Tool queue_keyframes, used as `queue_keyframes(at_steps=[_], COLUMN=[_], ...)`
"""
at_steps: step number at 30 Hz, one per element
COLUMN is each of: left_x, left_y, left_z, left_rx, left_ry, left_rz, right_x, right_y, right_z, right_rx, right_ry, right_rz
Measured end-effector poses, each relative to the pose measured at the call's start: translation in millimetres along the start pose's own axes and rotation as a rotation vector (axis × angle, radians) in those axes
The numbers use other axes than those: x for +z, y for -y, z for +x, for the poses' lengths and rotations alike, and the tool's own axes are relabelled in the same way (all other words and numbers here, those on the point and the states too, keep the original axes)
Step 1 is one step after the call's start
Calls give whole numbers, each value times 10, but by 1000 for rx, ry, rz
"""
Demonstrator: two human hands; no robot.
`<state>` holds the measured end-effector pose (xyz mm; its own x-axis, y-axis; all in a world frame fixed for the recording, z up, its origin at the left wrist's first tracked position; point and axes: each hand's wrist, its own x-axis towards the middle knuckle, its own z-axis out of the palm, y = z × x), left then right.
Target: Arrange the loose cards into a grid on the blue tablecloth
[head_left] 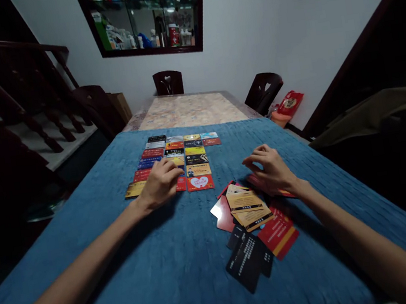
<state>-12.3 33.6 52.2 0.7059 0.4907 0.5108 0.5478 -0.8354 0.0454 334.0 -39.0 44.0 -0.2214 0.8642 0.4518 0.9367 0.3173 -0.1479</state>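
Four columns of cards (195, 151) lie flat on the blue cloth (166, 268), just left of the middle of the frame. Their long sides run left to right, like the red card with a heart (200, 182) at the near end. The left hand (159, 183) is over the near left part of them with its fingers curled in (I can't tell if it grips a card).

Right of the middle, lower down, is a messy pile of cards (254, 220). The top tan card (244, 201) is long from left to right, but the big black card (243, 262) slants up to the right. The right hand (267, 165) is above the pile's upper right, fingers bent; I can't tell if it holds anything.
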Motion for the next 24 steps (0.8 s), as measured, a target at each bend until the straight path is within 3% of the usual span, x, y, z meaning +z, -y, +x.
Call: queue_keyframes(at_steps=[9,15,24], left_x=[358,573,908], left_y=[-634,-983,-1529], left_z=[617,929,1292], left_rx=[142,202,297], left_ry=[90,227,365], left_rz=[-96,-100,-142], right_x=[-67,-142,-165], right_y=[-340,-546,-538], right_z=[-214,-334,-381], right_rx=[72,93,134], right_ry=[-48,-50,9], right_rz=[78,121,42])
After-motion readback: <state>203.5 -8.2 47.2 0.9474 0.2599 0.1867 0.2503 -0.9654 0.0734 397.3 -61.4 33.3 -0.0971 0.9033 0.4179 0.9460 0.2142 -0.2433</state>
